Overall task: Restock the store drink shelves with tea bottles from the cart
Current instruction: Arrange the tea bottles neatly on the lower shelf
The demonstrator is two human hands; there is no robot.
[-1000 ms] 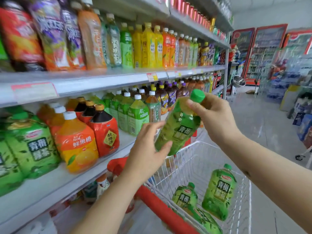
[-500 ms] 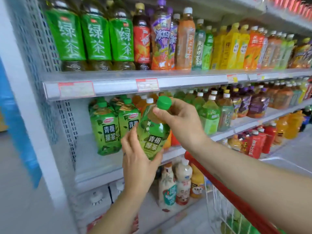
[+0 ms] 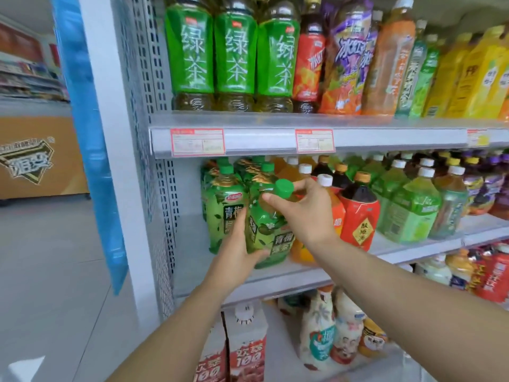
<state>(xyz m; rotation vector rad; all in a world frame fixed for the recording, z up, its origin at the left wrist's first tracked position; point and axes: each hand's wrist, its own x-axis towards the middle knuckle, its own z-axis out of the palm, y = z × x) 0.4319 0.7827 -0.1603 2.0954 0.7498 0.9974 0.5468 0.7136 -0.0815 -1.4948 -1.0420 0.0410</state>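
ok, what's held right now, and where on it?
A green tea bottle: right hand pinches its neck, left hand grips its lower body.

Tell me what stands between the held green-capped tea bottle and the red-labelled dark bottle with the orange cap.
An orange bottle with a white cap, partly behind the right hand; head view.

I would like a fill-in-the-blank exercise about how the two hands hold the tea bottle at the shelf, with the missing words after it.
The right hand pinches the tea bottle just under its ____ cap. The left hand holds that bottle's ____ half. The matching bottles stand on its ____ side.
Missing words: green; lower; left.
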